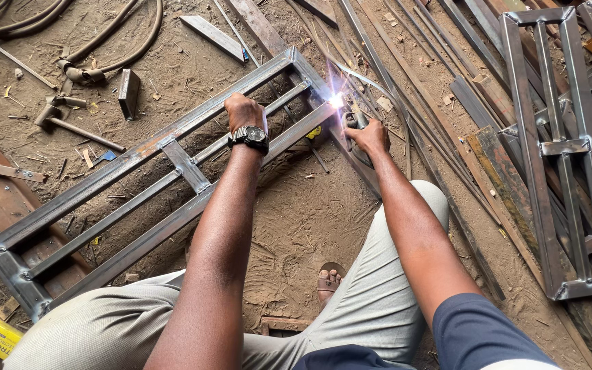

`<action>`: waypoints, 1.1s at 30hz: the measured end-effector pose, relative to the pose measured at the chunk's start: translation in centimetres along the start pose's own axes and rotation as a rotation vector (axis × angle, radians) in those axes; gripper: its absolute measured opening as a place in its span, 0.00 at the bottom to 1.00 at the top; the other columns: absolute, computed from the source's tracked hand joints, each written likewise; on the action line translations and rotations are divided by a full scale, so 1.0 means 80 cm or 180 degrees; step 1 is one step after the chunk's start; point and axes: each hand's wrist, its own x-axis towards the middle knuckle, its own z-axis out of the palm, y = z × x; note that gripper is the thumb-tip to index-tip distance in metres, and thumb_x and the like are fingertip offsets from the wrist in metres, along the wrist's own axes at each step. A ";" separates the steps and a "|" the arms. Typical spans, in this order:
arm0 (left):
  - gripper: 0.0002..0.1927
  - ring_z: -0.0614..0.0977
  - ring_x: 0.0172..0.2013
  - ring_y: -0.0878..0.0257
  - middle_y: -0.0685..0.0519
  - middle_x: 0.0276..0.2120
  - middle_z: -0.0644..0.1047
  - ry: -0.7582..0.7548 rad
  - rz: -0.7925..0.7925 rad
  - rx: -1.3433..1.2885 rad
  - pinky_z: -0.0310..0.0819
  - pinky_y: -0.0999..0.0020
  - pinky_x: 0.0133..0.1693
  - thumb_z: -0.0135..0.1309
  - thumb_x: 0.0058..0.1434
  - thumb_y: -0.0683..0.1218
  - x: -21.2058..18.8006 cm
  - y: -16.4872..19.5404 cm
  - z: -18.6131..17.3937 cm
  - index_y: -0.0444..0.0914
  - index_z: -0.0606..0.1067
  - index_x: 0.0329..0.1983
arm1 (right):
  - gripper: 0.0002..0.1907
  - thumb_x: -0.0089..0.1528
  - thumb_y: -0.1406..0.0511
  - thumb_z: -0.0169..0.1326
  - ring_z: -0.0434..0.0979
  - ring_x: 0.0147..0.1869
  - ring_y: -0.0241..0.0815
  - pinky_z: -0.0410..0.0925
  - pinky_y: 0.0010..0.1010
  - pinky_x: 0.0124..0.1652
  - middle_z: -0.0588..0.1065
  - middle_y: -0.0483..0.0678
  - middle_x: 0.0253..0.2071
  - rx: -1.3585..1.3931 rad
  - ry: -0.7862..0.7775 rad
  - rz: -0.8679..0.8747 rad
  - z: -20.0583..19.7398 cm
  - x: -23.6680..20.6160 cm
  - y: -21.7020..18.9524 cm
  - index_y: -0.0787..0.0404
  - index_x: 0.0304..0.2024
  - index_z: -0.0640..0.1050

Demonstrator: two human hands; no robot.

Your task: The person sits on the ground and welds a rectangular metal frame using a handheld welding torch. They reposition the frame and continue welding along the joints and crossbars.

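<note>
a long rectangular steel frame lies slantwise on the sandy floor, stretching from the lower left up to the bright welding arc at its far corner; the left hand, a wristwatch on its wrist, presses closed over the frame's middle bar just left of the arc; the right hand grips an electrode holder whose tip meets the arc; a hammer lies well apart at the left; 1 more welded frame rests on metal strips at the right.

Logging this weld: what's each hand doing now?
Left hand: closed on the steel frame.
Right hand: closed on the electrode holder.
</note>
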 end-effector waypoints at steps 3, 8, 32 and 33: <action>0.19 0.64 0.23 0.68 0.60 0.20 0.60 0.0016 -0.0057 0.0068 0.52 0.70 0.21 0.53 0.67 0.55 0.002 0.000 0.001 0.44 0.74 0.22 | 0.29 0.48 0.47 0.69 0.77 0.35 0.38 0.72 0.39 0.35 0.77 0.48 0.34 0.0051 0.0002 -0.0042 0.001 0.001 0.000 0.59 0.40 0.78; 0.19 0.64 0.24 0.67 0.59 0.20 0.61 -0.0027 0.0020 0.0024 0.53 0.70 0.22 0.53 0.67 0.56 0.002 -0.001 -0.001 0.43 0.75 0.23 | 0.31 0.47 0.47 0.69 0.78 0.35 0.40 0.72 0.39 0.35 0.77 0.50 0.35 0.0089 -0.0004 0.0050 0.001 0.002 -0.001 0.61 0.42 0.77; 0.22 0.61 0.24 0.66 0.60 0.21 0.59 -0.0063 -0.0046 -0.0058 0.53 0.70 0.23 0.51 0.69 0.58 0.005 0.004 0.003 0.43 0.70 0.21 | 0.30 0.48 0.48 0.68 0.77 0.32 0.37 0.72 0.35 0.33 0.77 0.49 0.34 0.0174 -0.0033 0.0053 -0.002 0.005 0.005 0.61 0.42 0.78; 0.23 0.61 0.24 0.66 0.60 0.21 0.59 -0.0049 -0.0070 -0.0054 0.53 0.70 0.23 0.50 0.69 0.57 0.005 0.003 0.003 0.44 0.70 0.21 | 0.32 0.47 0.48 0.69 0.77 0.33 0.38 0.72 0.36 0.33 0.77 0.50 0.35 0.0111 -0.0043 0.0059 -0.002 0.005 0.004 0.62 0.43 0.78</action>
